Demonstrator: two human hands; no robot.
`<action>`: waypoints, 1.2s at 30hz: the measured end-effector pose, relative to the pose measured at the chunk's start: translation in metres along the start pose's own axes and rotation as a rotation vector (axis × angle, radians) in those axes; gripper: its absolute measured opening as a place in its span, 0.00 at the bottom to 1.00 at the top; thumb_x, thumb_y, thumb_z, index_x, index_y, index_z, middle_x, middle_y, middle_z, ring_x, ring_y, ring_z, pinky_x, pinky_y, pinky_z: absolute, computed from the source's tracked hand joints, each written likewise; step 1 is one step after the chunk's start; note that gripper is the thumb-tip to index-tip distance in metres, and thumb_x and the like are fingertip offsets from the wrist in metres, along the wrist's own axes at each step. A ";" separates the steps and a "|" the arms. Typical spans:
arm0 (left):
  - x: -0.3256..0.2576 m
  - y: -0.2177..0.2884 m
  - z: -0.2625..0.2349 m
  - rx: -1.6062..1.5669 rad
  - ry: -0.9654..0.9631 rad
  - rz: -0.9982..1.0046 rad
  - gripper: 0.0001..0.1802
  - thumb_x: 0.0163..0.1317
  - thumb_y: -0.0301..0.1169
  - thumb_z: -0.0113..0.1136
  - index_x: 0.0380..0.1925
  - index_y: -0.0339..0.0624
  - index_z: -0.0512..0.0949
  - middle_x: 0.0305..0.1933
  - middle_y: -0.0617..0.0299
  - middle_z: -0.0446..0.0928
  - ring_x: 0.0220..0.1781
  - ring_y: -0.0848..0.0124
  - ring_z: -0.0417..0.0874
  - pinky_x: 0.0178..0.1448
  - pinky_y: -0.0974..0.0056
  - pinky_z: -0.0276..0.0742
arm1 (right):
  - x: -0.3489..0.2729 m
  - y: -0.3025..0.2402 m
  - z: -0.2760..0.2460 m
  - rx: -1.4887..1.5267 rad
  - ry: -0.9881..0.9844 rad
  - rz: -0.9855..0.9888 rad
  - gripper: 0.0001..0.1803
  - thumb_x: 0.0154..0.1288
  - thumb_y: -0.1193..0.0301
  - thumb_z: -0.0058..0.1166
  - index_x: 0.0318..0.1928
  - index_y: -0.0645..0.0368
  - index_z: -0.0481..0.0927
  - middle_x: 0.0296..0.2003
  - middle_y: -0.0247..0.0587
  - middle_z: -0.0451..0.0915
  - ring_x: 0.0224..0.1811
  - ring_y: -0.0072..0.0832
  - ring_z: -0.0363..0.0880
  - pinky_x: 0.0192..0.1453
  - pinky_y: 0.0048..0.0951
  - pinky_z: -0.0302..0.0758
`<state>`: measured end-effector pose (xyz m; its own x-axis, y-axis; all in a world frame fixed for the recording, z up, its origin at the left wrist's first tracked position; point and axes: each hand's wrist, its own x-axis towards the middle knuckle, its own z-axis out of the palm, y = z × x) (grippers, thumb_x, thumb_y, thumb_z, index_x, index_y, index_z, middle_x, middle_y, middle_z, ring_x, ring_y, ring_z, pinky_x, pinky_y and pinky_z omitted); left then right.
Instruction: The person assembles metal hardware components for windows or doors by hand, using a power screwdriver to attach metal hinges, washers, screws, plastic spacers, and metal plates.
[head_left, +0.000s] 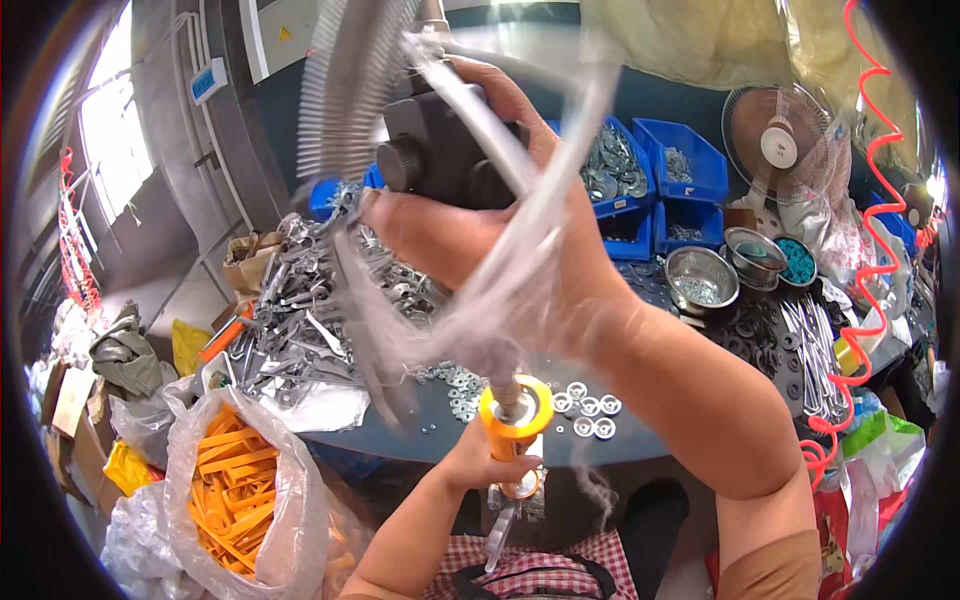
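The right hand (480, 215) grips one black tool (440, 150), the left hand (480, 460) is closed on one orange tube (515, 420) below it, six washers (585, 410) beside it, two steel bowls (700, 275) of screws rightward.

Both forearms are bare from wrist to elbow. The right hand (480, 200) wears no glove, ring or watch, and its upper arm ends in a plain tan short sleeve (775, 565) at the lower edge. The left hand (480, 462) is likewise ungloved. Below it, a red-and-white checked cloth garment (560, 565) with a dark strap covers the lap.
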<state>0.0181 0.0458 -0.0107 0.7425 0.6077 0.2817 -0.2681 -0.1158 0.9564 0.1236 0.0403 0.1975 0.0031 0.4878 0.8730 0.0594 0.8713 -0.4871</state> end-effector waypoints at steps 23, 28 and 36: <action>-0.048 -0.091 0.021 0.059 0.366 0.103 0.21 0.44 0.29 0.56 0.38 0.40 0.60 0.31 0.59 0.64 0.32 0.74 0.66 0.39 0.69 0.66 | -0.145 0.161 -0.111 -0.006 0.439 0.325 0.26 0.50 0.81 0.56 0.50 0.56 0.61 0.35 0.33 0.72 0.35 0.18 0.72 0.40 0.21 0.71; -0.055 -0.086 0.020 0.046 0.328 0.023 0.22 0.44 0.27 0.56 0.40 0.42 0.60 0.32 0.58 0.63 0.34 0.72 0.66 0.42 0.67 0.68 | -0.162 0.205 -0.095 -0.037 0.352 0.282 0.28 0.50 0.81 0.56 0.52 0.58 0.61 0.36 0.35 0.72 0.35 0.19 0.73 0.40 0.21 0.72; -0.047 -0.076 0.028 -0.128 0.352 0.028 0.23 0.42 0.30 0.59 0.38 0.42 0.61 0.31 0.57 0.64 0.33 0.70 0.67 0.41 0.65 0.70 | -0.171 0.215 -0.087 -0.109 0.191 0.409 0.31 0.47 0.77 0.59 0.54 0.56 0.63 0.36 0.35 0.74 0.34 0.20 0.73 0.39 0.22 0.72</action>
<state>0.0207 0.0039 -0.0940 0.4829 0.8413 0.2429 -0.3768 -0.0508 0.9249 0.2223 0.1397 -0.0544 0.2315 0.7630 0.6036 0.1194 0.5935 -0.7960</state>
